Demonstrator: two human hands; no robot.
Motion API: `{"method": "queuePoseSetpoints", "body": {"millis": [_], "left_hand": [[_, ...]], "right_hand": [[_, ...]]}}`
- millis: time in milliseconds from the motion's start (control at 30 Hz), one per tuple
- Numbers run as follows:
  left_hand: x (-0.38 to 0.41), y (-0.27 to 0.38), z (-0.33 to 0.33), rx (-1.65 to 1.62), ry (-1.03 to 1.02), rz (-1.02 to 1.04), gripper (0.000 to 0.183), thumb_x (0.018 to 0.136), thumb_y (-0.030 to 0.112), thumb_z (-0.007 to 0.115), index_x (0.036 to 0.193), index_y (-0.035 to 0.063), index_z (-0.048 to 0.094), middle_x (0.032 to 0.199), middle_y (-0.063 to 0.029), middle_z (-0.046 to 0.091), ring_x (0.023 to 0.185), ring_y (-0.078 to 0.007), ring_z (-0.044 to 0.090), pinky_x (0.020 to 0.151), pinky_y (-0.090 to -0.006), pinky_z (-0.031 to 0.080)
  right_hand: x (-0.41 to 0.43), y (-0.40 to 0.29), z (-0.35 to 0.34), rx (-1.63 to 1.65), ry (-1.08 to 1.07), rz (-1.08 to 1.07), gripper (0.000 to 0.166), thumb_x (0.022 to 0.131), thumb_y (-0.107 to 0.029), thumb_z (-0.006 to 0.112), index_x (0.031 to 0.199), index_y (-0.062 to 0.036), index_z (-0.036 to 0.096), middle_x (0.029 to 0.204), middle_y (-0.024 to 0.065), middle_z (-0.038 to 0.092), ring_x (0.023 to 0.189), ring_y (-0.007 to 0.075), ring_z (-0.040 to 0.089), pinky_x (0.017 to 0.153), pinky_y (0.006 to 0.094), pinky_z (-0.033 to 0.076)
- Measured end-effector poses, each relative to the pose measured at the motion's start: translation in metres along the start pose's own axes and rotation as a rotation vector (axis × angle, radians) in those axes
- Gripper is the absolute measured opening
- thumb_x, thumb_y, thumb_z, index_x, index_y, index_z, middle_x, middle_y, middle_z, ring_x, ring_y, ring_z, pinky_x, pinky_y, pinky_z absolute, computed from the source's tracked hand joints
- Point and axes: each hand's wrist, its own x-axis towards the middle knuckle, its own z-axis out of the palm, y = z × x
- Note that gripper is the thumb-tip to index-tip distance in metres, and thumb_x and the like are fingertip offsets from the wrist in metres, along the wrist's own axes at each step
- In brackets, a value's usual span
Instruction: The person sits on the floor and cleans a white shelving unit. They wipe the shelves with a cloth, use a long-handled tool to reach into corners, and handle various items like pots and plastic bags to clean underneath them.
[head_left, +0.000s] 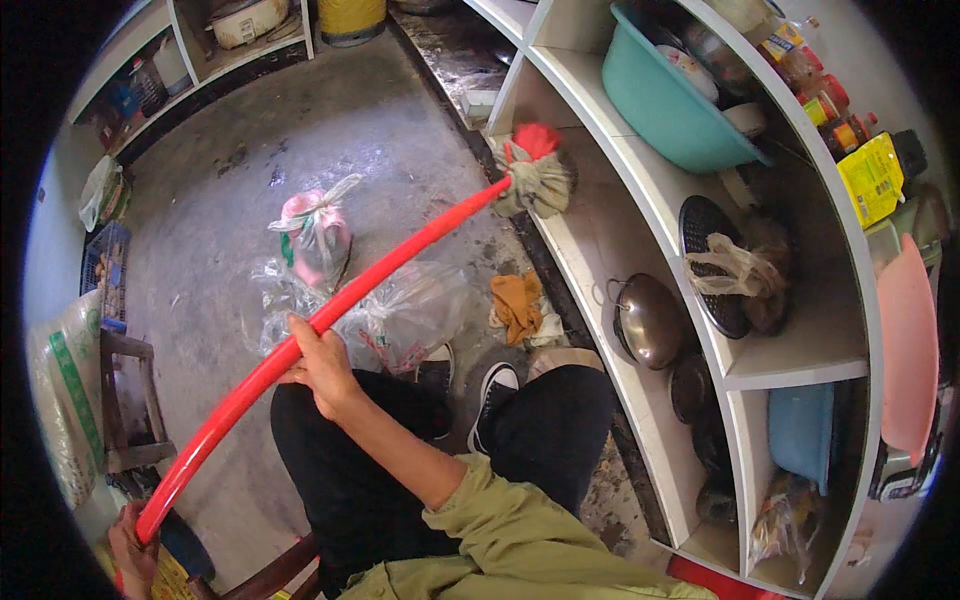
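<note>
A long red pole (409, 259) runs slantwise across the view, from lower left to upper right. My right hand (326, 367) grips it near the middle, above my knees. At its lower-left end my left hand (135, 547) is wrapped around it, partly cut off by the dark rim. The far end carries a bunched greyish cloth head (541, 184) with some red material on top. This head is at the front edge of a low compartment in the white shelf unit (652, 172); whether it touches the surface cannot be told.
Clear plastic bags (412, 307) and a tied bag with pink contents (311, 232) lie on the concrete floor before my feet. An orange-brown cloth (516, 304) is by the shelf. The shelves hold a teal basin (667, 112) and a metal wok (651, 321). A wooden stool (135, 405) stands left.
</note>
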Motion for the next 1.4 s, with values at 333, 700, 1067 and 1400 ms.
{"method": "queuePoseSetpoints", "body": {"millis": [333, 700, 1067, 1400], "left_hand": [[0.096, 0.251, 0.102, 0.234, -0.346, 0.597, 0.049, 0.062, 0.011, 0.067, 0.107, 0.0075, 0.047, 0.088, -0.0163, 0.057, 0.083, -0.0361, 0.055, 0.068, -0.0402, 0.044], [0.195, 0.364, 0.119, 0.180, -0.592, 0.440, 0.040, 0.064, 0.019, 0.068, 0.097, 0.0053, 0.052, 0.064, -0.0157, 0.056, 0.062, -0.0342, 0.057, 0.055, -0.0363, 0.044], [0.249, 0.375, 0.213, 0.022, -0.645, 0.542, 0.044, 0.068, 0.022, 0.066, 0.105, 0.0033, 0.051, 0.062, -0.0118, 0.052, 0.055, -0.0204, 0.053, 0.055, -0.0319, 0.042], [0.277, 0.438, 0.384, -0.346, -1.141, 0.392, 0.044, 0.076, 0.036, 0.062, 0.105, 0.0050, 0.050, 0.061, -0.0046, 0.054, 0.052, -0.0124, 0.054, 0.046, -0.0274, 0.042]], "right_hand": [[0.094, -0.125, -0.149, -0.045, 0.530, -0.376, 0.026, 0.080, -0.029, 0.053, 0.076, -0.0040, 0.047, 0.064, 0.0088, 0.054, 0.052, 0.0197, 0.054, 0.046, 0.0309, 0.047], [0.169, -0.294, -0.227, -0.102, 0.733, -0.498, 0.020, 0.081, -0.022, 0.049, 0.085, -0.0046, 0.041, 0.069, 0.0088, 0.047, 0.059, 0.0202, 0.051, 0.053, 0.0368, 0.050], [0.193, -0.293, -0.268, -0.109, 0.711, -0.519, 0.035, 0.084, -0.033, 0.047, 0.089, 0.0001, 0.037, 0.066, 0.0159, 0.051, 0.048, 0.0265, 0.053, 0.036, 0.0368, 0.044], [0.211, -0.287, -0.326, -0.189, 0.855, -0.459, 0.030, 0.085, -0.026, 0.047, 0.092, 0.0001, 0.035, 0.064, 0.0119, 0.046, 0.048, 0.0243, 0.050, 0.044, 0.0401, 0.048]]}}
